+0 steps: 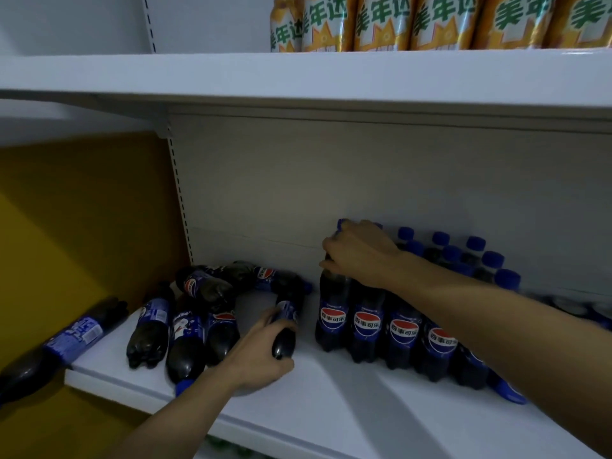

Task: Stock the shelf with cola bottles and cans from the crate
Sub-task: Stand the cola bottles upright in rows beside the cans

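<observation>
At the far left I see one cola bottle (63, 342) lying on its side, hanging off the left end of the white shelf (331, 385), its base up toward the yellow wall (82, 210). Just right of it, a loose heap of fallen bottles (185, 323) lies on the shelf board, some pointing their blue caps toward me, others stacked crosswise near the back panel.

My left hand (261, 356) comes next. Its grip is clenched around a lying bottle (284, 329), fingers curled over the dark lower body while the labelled part points away toward the back. That bottle rests on the shelf between the heap and the standing stock.

A bare strip of shelf separates it from the upright row of bottles (404, 336), which stand shoulder to shoulder with their red, white and blue labels facing me. My right hand (359, 253) reaches over the leftmost standing bottle (332, 313), its grip closed around the neck just under the blue cap, thumb on the near side. Behind the front row, more blue caps (475, 243) show further rows reaching back to the panel. At the right end, one bottle (510, 390) lies tipped at the foot of the row.

On the upper shelf (298, 74), orange soda bottles (381, 24) stand in a line.
</observation>
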